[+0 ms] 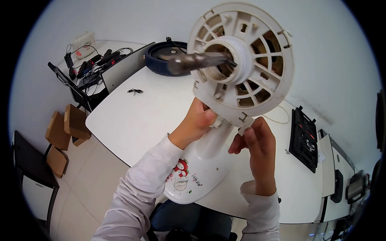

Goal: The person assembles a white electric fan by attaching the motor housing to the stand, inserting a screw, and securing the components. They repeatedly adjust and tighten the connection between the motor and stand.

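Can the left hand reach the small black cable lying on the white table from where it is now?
Probably yes. The left hand grips the fan neck, and the black cable lies on bare table to its left, with nothing between; it must let go first.

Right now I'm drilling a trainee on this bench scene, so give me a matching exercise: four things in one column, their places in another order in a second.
Things:
1. fan motor housing
2. left hand
3. cardboard boxes
4. small black cable

Places:
A. on the floor, left of the table
B. lying loose on the white table top
C. raised on the fan's neck, shaft toward the camera
D. at the neck just under the housing

Pairs: 1-C, 2-D, 3-A, 4-B
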`<state>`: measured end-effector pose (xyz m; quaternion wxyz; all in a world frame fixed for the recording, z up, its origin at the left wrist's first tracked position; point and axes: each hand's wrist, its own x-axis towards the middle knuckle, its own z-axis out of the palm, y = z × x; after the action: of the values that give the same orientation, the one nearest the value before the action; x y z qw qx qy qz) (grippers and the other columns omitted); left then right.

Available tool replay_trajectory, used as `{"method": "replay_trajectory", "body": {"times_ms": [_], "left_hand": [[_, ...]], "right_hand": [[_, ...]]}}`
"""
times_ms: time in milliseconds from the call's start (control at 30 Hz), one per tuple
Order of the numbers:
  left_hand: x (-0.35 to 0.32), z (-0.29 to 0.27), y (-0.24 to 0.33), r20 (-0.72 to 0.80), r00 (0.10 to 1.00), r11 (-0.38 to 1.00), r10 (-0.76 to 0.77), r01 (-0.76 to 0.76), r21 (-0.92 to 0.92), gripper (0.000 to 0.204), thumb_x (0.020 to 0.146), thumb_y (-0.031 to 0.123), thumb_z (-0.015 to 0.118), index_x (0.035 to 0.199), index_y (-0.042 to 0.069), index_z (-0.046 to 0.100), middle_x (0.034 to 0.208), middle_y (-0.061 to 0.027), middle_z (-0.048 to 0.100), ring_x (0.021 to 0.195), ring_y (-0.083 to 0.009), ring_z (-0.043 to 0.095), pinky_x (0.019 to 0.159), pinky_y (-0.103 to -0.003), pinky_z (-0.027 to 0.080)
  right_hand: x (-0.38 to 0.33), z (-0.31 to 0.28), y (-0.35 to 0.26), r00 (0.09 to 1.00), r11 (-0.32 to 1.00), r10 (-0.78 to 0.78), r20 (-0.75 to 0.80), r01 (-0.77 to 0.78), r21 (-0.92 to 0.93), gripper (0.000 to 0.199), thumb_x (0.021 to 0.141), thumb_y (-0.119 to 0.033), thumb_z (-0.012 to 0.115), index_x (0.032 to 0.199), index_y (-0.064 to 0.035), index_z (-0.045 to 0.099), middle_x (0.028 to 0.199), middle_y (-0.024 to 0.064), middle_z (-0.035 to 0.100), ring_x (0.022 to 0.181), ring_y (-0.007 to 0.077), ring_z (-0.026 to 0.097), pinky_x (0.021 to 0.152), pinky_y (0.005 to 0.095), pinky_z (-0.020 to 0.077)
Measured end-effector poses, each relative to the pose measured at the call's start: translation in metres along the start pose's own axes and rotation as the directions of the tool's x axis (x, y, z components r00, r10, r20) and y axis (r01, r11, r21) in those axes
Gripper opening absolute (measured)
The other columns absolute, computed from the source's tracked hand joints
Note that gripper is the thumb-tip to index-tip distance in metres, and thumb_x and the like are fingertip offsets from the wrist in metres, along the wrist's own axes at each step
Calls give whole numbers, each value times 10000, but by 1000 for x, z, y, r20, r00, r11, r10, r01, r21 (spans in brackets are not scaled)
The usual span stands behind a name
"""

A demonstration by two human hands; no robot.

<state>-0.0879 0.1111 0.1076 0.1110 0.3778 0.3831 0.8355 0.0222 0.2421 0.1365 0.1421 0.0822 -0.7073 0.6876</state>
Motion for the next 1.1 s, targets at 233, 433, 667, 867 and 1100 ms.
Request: {"method": "replay_trajectory", "body": {"times_ms": [233, 433, 667, 867, 1100], "left_hand": [[5, -3, -1, 82, 996, 998, 37, -32, -53, 885, 633, 542, 696, 1251, -8, 382, 1184, -76, 494, 1067, -157, 478, 905, -304, 382], [6, -3, -2, 87, 994, 995, 73, -67, -71, 765, 647, 535, 688, 1150, -6, 489, 1089, -63, 554, 969, -120, 515, 837, -278, 418], [8, -4, -4, 78, 994, 994, 78, -72, -78, 776, 622, 548, 709, 1128, -6, 510, 1067, -62, 563, 954, -127, 529, 819, -299, 439], [8, -5, 0, 98, 995, 998, 35, -29, -62, 751, 629, 520, 711, 1127, -5, 511, 1051, -68, 566, 954, -138, 533, 834, -306, 437], [9, -4, 0, 96, 995, 996, 41, -33, -83, 731, 635, 499, 704, 1126, -5, 508, 1051, -66, 563, 952, -136, 532, 828, -300, 437]], "right_hand": [[-5, 11, -4, 997, 982, 80, 2, -79, 173, 293, 930, -308, 443, 1012, -26, 430, 750, 82, 552, 596, 156, 560, 540, 246, 438], [-14, 14, 0, 941, 865, -315, -127, 229, -446, 512, 865, -34, 501, 1299, -3, 232, 1166, 139, 441, 763, 161, 583, 623, 237, 485], [1, -6, -18, 670, -35, -662, 335, 418, -908, 347, 666, 46, 682, 977, -100, 627, 1068, 109, 546, 849, 226, 580, 617, 284, 517], [13, 0, -32, 574, -317, -595, 563, 476, -820, 231, 599, -65, 611, 826, -86, 648, 869, 25, 624, 853, 189, 593, 593, 243, 489], [12, -5, -34, 558, -279, -606, 567, 519, -808, 226, 595, -59, 629, 820, -73, 631, 861, 31, 621, 796, 200, 606, 591, 251, 491]]}}
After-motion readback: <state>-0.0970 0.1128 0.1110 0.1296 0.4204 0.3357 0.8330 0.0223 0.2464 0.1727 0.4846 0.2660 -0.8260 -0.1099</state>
